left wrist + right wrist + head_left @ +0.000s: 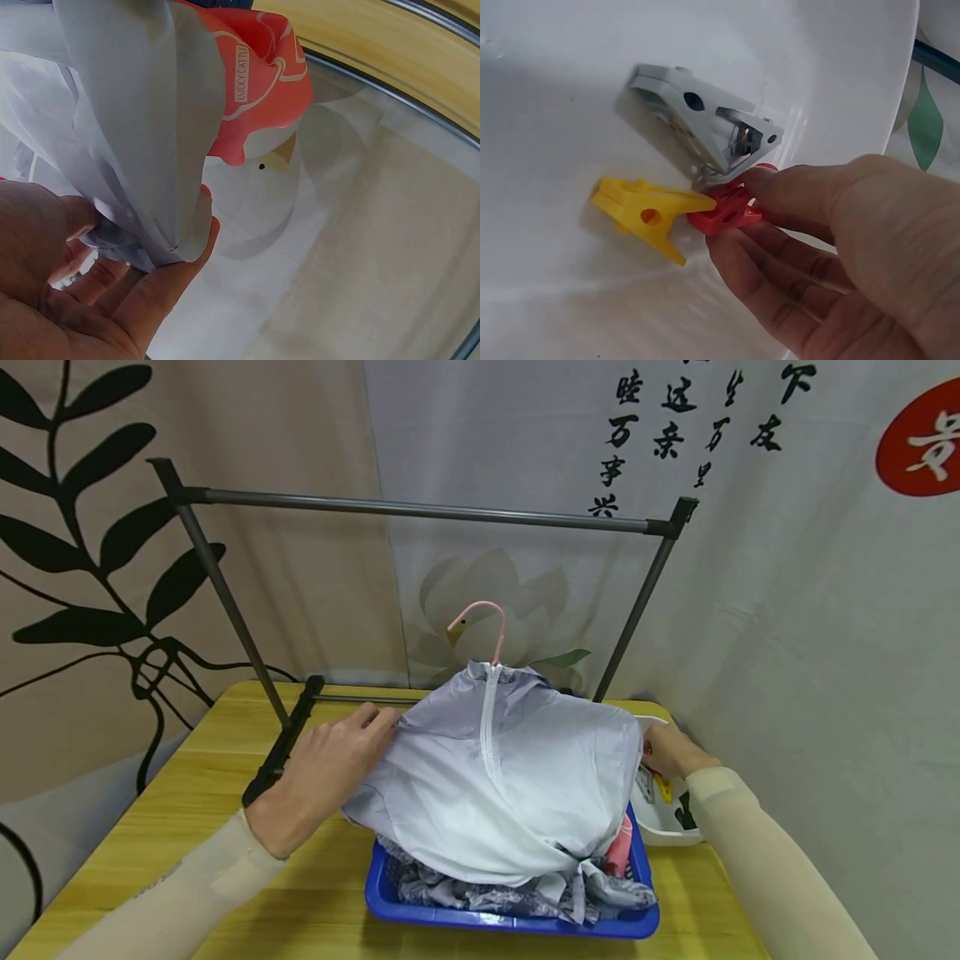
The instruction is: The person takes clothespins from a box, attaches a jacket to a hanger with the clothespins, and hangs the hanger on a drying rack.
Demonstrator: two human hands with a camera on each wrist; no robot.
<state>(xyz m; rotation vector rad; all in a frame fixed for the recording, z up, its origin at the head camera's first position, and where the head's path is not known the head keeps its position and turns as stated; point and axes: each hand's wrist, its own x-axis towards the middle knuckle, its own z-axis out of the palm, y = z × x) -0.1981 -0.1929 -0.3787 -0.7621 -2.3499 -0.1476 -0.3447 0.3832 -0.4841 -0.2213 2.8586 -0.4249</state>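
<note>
A pale grey jacket point(442, 777) with a white zip hangs on a pink hanger point(501, 627), its hook free of the bar. My left hand point(330, 768) holds the jacket's shoulder edge; in the left wrist view the thumb and fingers of the left hand point(112, 292) pinch the grey fabric point(142, 127). My right hand point(671, 752) reaches into a white tray point(667, 837) on the right. There the right hand point(832, 240) pinches a red clothespin point(724, 214). Beside it lie a yellow clothespin point(649, 214) and a grey clothespin point(697, 112).
A blue basket point(517, 922) full of crumpled clothes stands under the jacket on the wooden table point(300, 910). Behind it rises a rack with a grey bar point(420, 510) and slanted posts. A red printed cloth point(262, 75) shows beyond the jacket in the left wrist view.
</note>
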